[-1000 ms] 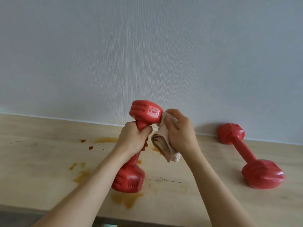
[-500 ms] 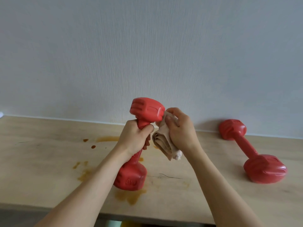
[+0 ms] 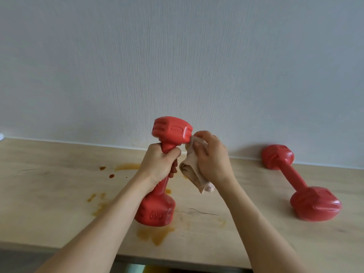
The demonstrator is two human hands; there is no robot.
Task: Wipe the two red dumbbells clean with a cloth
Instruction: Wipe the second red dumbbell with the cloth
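Note:
My left hand [image 3: 160, 166] grips the handle of a red dumbbell [image 3: 171, 131], which stands nearly upright with its lower head [image 3: 155, 212] at or just above the wooden table [image 3: 49, 203]. My right hand [image 3: 213, 160] holds a folded beige cloth [image 3: 192, 172] and presses its upper part against the right side of the top head. The second red dumbbell [image 3: 299, 183] lies on the table at the right, one head close to the wall.
Brown liquid stains [image 3: 155, 234] mark the table under and to the left of the held dumbbell. A pale textured wall [image 3: 177, 66] runs along the back. The table's front edge [image 3: 177, 261] crosses the bottom of the view.
The cloth hand has stayed pressed at the top head's right side, shifting only slightly. The whole view has drifted a little, and the dumbbell remains upright in my left hand.

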